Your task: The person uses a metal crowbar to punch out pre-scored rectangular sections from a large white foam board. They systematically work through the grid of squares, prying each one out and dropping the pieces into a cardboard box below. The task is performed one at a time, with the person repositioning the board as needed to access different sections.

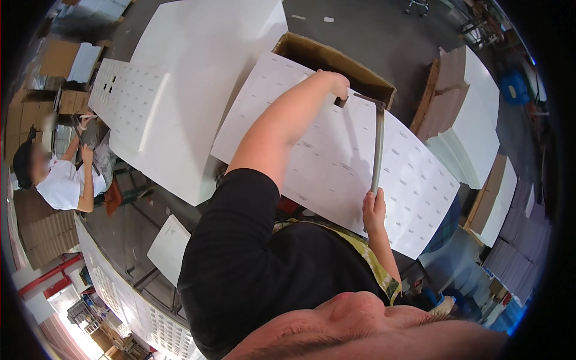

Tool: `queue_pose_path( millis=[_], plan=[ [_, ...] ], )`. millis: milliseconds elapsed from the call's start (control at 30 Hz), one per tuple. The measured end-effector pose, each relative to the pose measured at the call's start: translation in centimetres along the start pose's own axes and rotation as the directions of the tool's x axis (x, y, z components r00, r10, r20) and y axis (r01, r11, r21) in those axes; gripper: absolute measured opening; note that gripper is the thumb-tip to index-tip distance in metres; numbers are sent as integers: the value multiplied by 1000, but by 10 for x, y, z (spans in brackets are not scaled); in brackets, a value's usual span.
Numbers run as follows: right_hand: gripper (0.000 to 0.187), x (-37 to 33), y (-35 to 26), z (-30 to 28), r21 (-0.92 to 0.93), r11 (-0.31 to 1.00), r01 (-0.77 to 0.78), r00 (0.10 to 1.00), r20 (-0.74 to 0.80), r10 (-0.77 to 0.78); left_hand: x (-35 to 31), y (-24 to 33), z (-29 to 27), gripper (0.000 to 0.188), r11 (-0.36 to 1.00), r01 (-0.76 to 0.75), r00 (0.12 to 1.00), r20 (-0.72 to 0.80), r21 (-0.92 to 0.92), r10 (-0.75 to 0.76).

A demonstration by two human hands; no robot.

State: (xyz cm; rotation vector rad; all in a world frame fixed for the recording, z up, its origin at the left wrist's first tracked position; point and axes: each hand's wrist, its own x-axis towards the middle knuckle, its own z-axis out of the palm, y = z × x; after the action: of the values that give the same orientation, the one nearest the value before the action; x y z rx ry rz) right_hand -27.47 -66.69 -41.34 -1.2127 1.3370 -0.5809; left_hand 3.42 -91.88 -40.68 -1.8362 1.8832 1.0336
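Far left of the marked sheet [324, 157], a person in a white top [63, 183] holds a dark tool [87, 147]. A big white board [192, 90] is just left of the sheet. The sheet lies in front of the wearer. The left hand [333, 84] bends over its far edge, by the brown box [318, 53]; its fingertips are hidden, so I can't tell what they hold. The metal bar [378, 144] crosses above the sheet's right half. The right hand [374, 209] is wrapped around its near end. The bar looks hard and a bit heavy: grip it low. The sheet looks light, smooth and bendy: hold it by its edges. Right of the sheet is a pile of white sheets [471, 120].
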Motion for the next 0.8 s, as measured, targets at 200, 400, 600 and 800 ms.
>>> queue_pose_path(
  millis=[200, 400, 600, 800],
  plan=[
    [19, 2, -1, 2, 23, 1000, -1, 1000, 20, 0, 30, -13, 8, 44, 994, -106, 993, 53, -24, 107],
    [18, 2, -3, 5, 17, 1000, -17, 1000, -2, 18, 47, -2, -8, 35, 997, 79, 954, 290, -8, -74],
    [17, 4, -3, 7, 44, 999, 2, 1000, -20, -1, 43, -2, -16, 43, 995, -98, 931, 356, 35, 79],
    [17, 7, 2, 3, 88, 996, -35, 999, 9, 34, 35, 5, -5, 48, 876, -331, 934, 255, 350, 251]
  ],
)
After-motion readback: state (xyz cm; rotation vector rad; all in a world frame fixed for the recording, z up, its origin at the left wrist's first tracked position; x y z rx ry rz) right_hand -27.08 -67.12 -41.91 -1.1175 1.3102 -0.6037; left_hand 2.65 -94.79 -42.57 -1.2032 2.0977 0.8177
